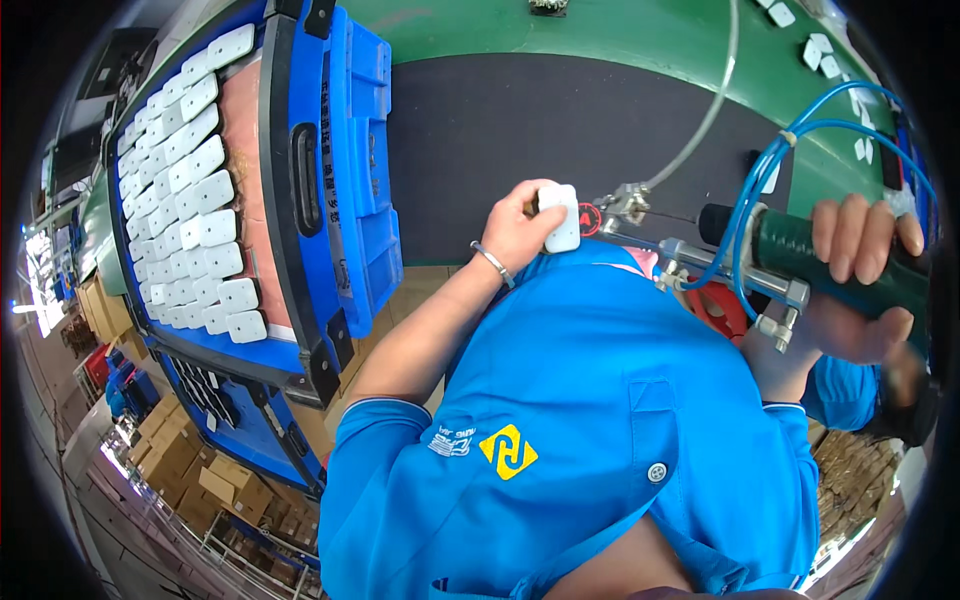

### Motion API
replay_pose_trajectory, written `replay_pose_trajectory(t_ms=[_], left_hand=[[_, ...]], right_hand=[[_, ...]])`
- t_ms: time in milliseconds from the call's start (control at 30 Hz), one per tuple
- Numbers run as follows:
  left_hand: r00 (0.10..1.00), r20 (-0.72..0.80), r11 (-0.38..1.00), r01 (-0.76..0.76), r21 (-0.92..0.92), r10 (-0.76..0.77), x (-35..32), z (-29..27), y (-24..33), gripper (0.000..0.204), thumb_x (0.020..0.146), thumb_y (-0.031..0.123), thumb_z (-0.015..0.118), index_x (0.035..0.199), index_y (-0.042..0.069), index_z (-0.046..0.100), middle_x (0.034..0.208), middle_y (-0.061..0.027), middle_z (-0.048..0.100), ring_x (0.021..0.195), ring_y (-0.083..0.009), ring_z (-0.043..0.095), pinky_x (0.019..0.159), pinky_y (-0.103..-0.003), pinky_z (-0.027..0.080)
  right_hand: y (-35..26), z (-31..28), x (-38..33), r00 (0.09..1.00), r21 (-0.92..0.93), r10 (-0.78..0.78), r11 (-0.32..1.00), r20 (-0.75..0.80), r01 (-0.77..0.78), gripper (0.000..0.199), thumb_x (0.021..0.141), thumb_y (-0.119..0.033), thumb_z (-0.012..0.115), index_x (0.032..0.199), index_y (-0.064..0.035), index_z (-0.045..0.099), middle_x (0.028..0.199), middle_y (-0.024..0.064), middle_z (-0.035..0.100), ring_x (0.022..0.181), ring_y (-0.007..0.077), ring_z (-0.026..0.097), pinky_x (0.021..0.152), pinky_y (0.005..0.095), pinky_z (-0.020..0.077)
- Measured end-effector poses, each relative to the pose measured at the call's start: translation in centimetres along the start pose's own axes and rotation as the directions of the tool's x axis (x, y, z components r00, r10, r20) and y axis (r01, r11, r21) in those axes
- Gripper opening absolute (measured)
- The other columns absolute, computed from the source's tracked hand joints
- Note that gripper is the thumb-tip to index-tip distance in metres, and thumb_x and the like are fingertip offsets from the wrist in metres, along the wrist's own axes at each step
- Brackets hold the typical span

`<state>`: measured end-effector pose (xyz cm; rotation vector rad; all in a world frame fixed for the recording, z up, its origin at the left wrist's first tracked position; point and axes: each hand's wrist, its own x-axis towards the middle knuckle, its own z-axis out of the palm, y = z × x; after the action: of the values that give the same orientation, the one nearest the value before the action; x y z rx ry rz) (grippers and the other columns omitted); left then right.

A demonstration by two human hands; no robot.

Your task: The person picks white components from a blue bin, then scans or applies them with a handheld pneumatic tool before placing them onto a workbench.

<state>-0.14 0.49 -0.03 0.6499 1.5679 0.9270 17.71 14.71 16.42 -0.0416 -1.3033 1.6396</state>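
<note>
at what seemed the holding step, my left hand (512, 230) pinched the white plate (564, 222) at my twelve o'clock, my right hand (860, 255) wrapped the green cylinder (785, 241) near two, and moving on called for steadiness.

Cardboard boxes (235, 487), green tabletop (470, 28), dark mat (490, 130)

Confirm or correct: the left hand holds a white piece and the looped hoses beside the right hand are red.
Not quite: in the head view, the looped hoses beside the right hand are blue, not red. The left hand does hold a white piece.
</note>
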Motion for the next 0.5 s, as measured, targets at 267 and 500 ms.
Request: replay_pose_trajectory(t_ms=[267,500], left_hand=[[1.000,-0.016,0.991,-0.024,-0.131,0.022,-0.3,1.2,1.1,0.032,0.070,0.012,0.056,0.100,0.004,0.052,0.092,-0.0105,0.056,0.079,-0.0183,0.055,0.070,-0.026,0.046],[0.999,0.042,0.989,-0.019,-0.147,0.026,-0.1,1.7,1.3,0.033,0.070,0.012,0.056,0.102,0.004,0.051,0.093,-0.0108,0.056,0.080,-0.0191,0.055,0.072,-0.027,0.046]], right_hand=[[0.5,0.5,-1.2,0.998,-0.002,0.050,0.999,0.041,-0.050,0.056,0.071,-0.037,0.051,0.116,-0.0088,0.033,0.076,0.0007,0.049,0.061,0.0100,0.047,0.055,0.0224,0.0388],[0.5,0.5,-1.2,0.994,-0.006,0.066,0.998,0.086,-0.066,0.058,0.071,-0.037,0.051,0.117,-0.0088,0.031,0.077,0.0010,0.050,0.063,0.0100,0.048,0.056,0.0226,0.0401]])
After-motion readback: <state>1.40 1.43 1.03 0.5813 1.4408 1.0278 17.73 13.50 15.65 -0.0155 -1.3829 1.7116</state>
